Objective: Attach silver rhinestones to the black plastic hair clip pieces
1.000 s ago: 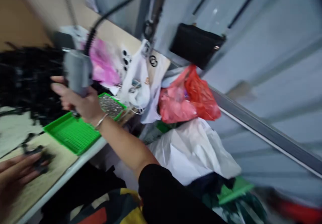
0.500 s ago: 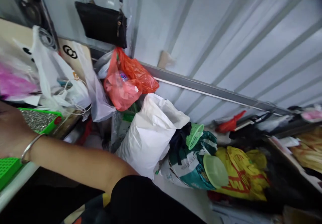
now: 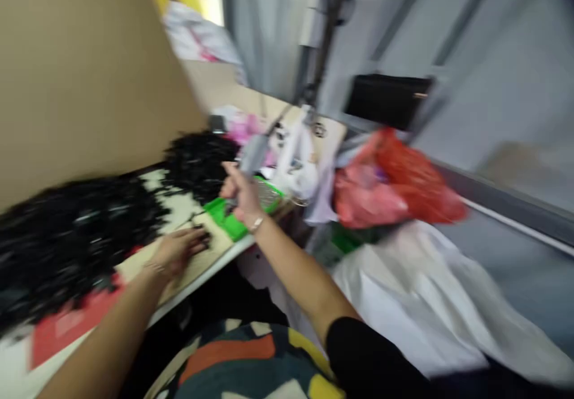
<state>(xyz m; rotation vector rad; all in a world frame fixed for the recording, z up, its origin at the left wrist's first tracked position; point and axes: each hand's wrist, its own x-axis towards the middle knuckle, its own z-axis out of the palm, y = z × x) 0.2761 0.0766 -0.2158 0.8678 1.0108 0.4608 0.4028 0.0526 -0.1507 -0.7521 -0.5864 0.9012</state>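
Everywhere, black pieces (image 3: 76, 231) cover the worktable (image 3: 201, 264).

Even, soft daylight (brightest at the washed-out top centre) fills the scene, but heavy motion blur smears everything, edges especially.

head view, tilted, looks down across table (image 3: 210, 261).

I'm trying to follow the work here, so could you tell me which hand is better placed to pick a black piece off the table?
Probably the left hand: it rests on the table touching a small black piece. The right hand is raised over the green tray, gripping a grey tool.
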